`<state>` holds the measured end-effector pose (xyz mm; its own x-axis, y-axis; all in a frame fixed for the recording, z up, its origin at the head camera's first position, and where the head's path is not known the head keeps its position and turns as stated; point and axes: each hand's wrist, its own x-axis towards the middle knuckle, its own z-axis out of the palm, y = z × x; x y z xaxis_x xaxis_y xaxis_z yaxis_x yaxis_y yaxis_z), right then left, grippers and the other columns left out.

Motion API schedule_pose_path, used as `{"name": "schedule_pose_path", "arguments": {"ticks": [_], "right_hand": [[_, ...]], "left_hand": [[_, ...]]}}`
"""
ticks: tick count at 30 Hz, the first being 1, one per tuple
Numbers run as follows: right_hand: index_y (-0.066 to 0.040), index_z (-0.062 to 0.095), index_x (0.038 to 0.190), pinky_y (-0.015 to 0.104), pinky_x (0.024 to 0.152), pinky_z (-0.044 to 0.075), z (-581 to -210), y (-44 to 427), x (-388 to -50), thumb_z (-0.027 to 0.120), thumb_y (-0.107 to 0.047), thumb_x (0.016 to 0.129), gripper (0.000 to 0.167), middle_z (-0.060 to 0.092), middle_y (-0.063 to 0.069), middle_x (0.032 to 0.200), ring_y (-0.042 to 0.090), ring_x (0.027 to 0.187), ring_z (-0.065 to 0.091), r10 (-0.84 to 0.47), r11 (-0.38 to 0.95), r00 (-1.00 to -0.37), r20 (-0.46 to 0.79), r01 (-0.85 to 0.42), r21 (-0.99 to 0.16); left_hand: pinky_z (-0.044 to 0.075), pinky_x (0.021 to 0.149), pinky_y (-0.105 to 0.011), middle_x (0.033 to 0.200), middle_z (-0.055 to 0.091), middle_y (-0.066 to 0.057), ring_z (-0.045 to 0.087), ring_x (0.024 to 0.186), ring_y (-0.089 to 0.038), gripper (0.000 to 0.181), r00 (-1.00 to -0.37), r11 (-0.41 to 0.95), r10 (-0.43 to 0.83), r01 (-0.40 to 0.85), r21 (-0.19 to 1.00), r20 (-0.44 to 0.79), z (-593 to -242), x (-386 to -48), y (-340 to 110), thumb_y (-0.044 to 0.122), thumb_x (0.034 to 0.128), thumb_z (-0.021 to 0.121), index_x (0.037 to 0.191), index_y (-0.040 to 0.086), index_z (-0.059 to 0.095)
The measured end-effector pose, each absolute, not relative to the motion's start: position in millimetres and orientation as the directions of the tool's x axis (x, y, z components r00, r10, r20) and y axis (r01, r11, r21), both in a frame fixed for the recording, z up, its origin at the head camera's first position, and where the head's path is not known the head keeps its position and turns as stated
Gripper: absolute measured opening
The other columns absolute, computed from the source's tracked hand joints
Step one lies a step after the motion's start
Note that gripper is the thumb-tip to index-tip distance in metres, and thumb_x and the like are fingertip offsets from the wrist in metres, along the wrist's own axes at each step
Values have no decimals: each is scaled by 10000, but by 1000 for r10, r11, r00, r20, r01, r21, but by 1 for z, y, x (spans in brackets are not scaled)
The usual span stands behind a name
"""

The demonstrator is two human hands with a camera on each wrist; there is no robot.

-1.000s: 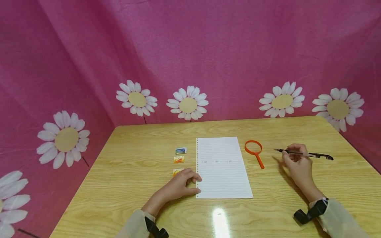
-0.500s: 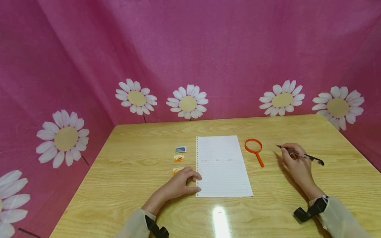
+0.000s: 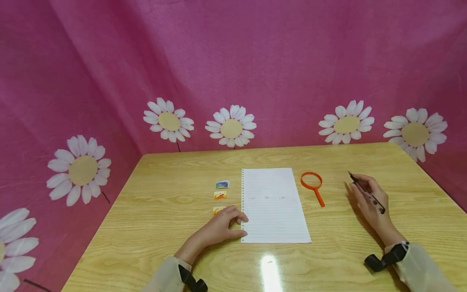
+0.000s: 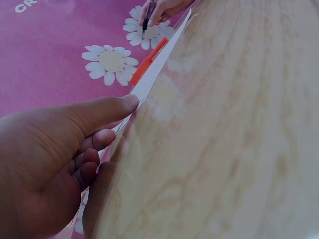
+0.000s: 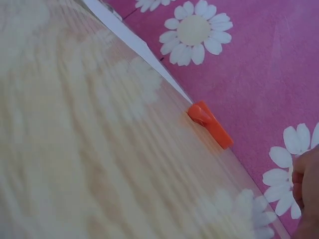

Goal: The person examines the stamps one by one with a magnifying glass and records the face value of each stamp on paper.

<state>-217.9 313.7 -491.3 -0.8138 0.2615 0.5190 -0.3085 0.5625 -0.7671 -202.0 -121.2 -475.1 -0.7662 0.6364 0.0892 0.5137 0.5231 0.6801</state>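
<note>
A sheet of lined paper (image 3: 273, 221) with punched holes along its left side lies on the table, bearing a row of small handwritten marks. My left hand (image 3: 224, 226) rests at its lower left edge; thumb and fingertips touch the margin, as the left wrist view also shows with the thumb on the paper (image 4: 158, 67). To the right of the sheet, my right hand (image 3: 373, 211) holds a black pen (image 3: 373, 199) above the table, its tip pointing away and to the left. Between paper and right hand lies a red-orange magnifying glass (image 3: 318, 198).
Left of the paper, small stamp-like pictures stand in a column: a blue one (image 3: 222, 184), a yellow-red one (image 3: 220, 195) and a yellow one (image 3: 217, 210) partly behind the left hand. A pink curtain (image 3: 277, 73) with daisies hangs behind the wooden table (image 3: 164, 194).
The pen has turned in my right hand, from lying nearly level to slanting steeply, its back end swinging down toward the wrist. The left hand stays where it was.
</note>
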Motion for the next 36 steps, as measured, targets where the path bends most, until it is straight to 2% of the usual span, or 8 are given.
{"name": "schedule_pose_path", "arguments": {"ticks": [7, 13, 17, 21, 25, 29, 32, 36], "right_hand": [[32, 580, 1279, 14, 635, 393, -490, 320, -221, 574, 18, 947, 333, 562, -381, 933, -167, 799, 504, 276, 534, -816, 508, -309, -787], [-65, 598, 1298, 99, 533, 397, -486, 321, -219, 505, -138, 1016, 305, 652, -312, 952, -76, 657, 505, 326, 376, -850, 414, -285, -882], [-72, 619, 1270, 101, 537, 404, -483, 321, -222, 557, -162, 994, 296, 666, -265, 910, -61, 678, 519, 352, 305, -854, 383, -283, -909], [-66, 627, 1241, 105, 540, 422, -483, 322, -227, 590, -141, 975, 279, 640, -263, 870, -69, 697, 528, 326, 360, -862, 387, -266, -894], [-45, 598, 1238, 121, 556, 439, -481, 325, -234, 572, -179, 988, 284, 606, -251, 880, -88, 711, 521, 205, 521, -899, 386, -233, -821], [-30, 597, 1199, 147, 582, 414, -473, 326, -246, 543, -214, 1004, 273, 622, -67, 908, -64, 729, 480, 63, 685, -926, 372, -231, -691], [-38, 613, 1156, 187, 588, 400, -467, 328, -256, 537, -186, 1005, 225, 652, 104, 928, -18, 716, 468, -43, 756, -934, 356, -263, -600], [-55, 621, 1081, 228, 599, 410, -464, 330, -267, 570, -115, 981, 127, 681, 149, 888, 21, 679, 490, -171, 799, -925, 339, -331, -501]], "left_hand": [[354, 742, -195, 904, 525, 17, 425, 816, -58, 248, -769, 526, 633, 510, 681, 87, -476, -201, -123, 271, 860, 756, 1053, 144, 665], [351, 730, -194, 905, 527, 14, 414, 799, -51, 246, -768, 520, 633, 516, 680, 99, -477, -200, -123, 264, 861, 756, 1053, 142, 665], [349, 729, -195, 907, 525, 16, 408, 798, -49, 247, -768, 523, 632, 519, 676, 101, -477, -199, -123, 266, 864, 752, 1059, 143, 662], [342, 719, -199, 909, 523, 16, 396, 784, -59, 246, -769, 527, 633, 514, 677, 90, -475, -199, -123, 264, 869, 748, 1066, 142, 662], [344, 723, -202, 909, 523, 14, 401, 790, -59, 248, -766, 528, 637, 511, 678, 82, -475, -201, -123, 259, 868, 749, 1065, 135, 663], [352, 749, -203, 919, 529, 12, 418, 816, -61, 252, -763, 531, 642, 516, 672, 79, -474, -202, -124, 255, 874, 743, 1079, 133, 662], [356, 764, -203, 929, 531, 13, 424, 830, -61, 262, -761, 535, 645, 515, 670, 71, -474, -202, -124, 257, 880, 736, 1099, 135, 661], [359, 767, -204, 934, 531, 12, 423, 832, -59, 272, -758, 535, 649, 515, 670, 65, -474, -202, -123, 265, 884, 731, 1112, 135, 660]]}}
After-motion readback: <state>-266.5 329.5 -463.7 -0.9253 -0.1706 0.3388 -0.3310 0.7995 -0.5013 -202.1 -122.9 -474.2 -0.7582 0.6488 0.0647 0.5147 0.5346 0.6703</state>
